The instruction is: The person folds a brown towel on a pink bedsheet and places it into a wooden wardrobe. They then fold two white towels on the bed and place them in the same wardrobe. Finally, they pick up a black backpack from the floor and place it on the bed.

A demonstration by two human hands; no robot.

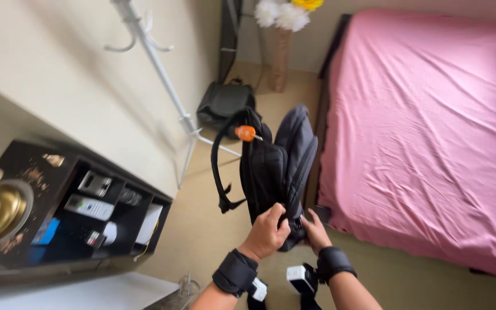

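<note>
Left hand (268,231) clenched around lower edge of black backpack (274,166). Right hand (316,231) fingers curled, gripping backpack's bottom corner. Backpack held upright above floor (202,229), beside pink bed (426,132).

left hand (268,229) clenched, right hand (316,231) curled

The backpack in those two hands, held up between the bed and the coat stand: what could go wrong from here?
1. The left hand and right hand grip only the bottom edge of the backpack, so it might slip or tip.
2. Its loose strap dangles near the white coat stand and could snag on it.
3. If a compartment is open, contents may spill onto the floor; I cannot tell.
</note>
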